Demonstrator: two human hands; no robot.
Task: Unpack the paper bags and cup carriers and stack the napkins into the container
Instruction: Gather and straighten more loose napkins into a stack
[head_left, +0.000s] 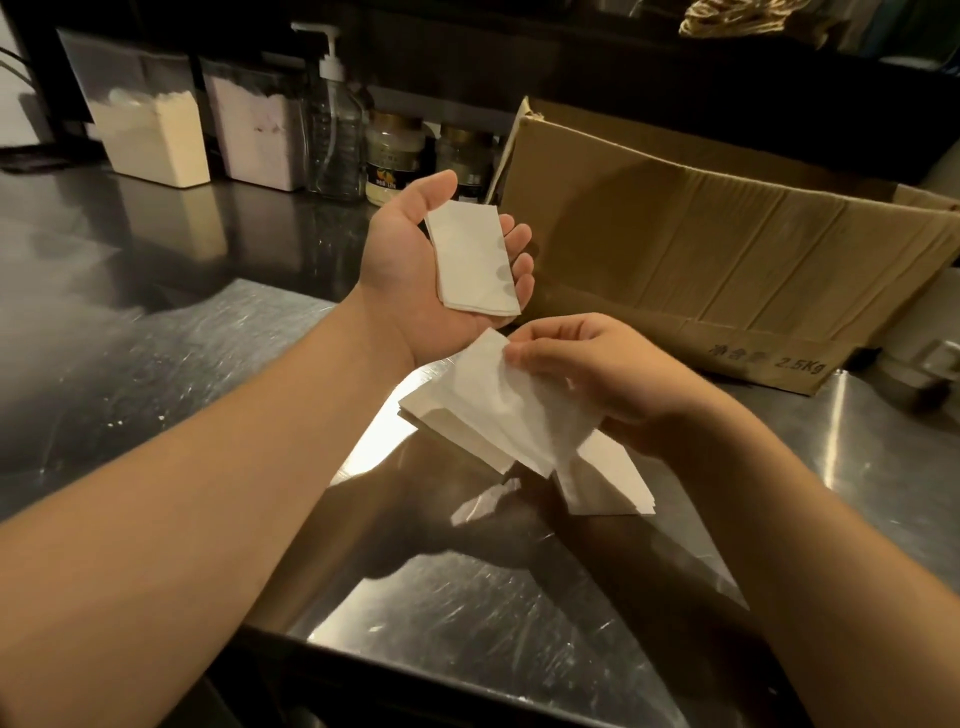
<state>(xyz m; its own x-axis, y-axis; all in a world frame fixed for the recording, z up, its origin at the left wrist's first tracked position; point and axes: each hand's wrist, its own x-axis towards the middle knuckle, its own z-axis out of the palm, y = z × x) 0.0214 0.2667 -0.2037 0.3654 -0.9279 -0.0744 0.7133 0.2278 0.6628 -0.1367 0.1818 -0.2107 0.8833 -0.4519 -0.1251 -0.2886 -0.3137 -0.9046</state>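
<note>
The left hand (415, 249) is turned palm up above the tabletop (156, 364), and a small folded stack of napkins (470, 260) lies across it. Its fingers (519, 265) are only slightly curled under the far edge of the stack, so the stack is resting there and not squeezed.

At about 5 o'clock from it, the right hand (587, 374) pinches a loose bundle of napkins (498, 410) between the thumb and the other fingers; the fingers are closed on the paper. Under this bundle a few more napkins (608, 488) lie flat on the steel surface, at 6 o'clock from the right hand.

A cardboard box (727, 270) stands open at 2 o'clock, just behind both hands. I cannot see what is inside it. At 11 o'clock a pump bottle (332, 114), some jars (395, 156) and two storage tubs (150, 124) stand in a row.

I judge that the napkins are now being gathered and squared into one stack. The container for them is not clearly visible, and no paper bags or cup carriers show here, so placing the stack seems to remain.
</note>
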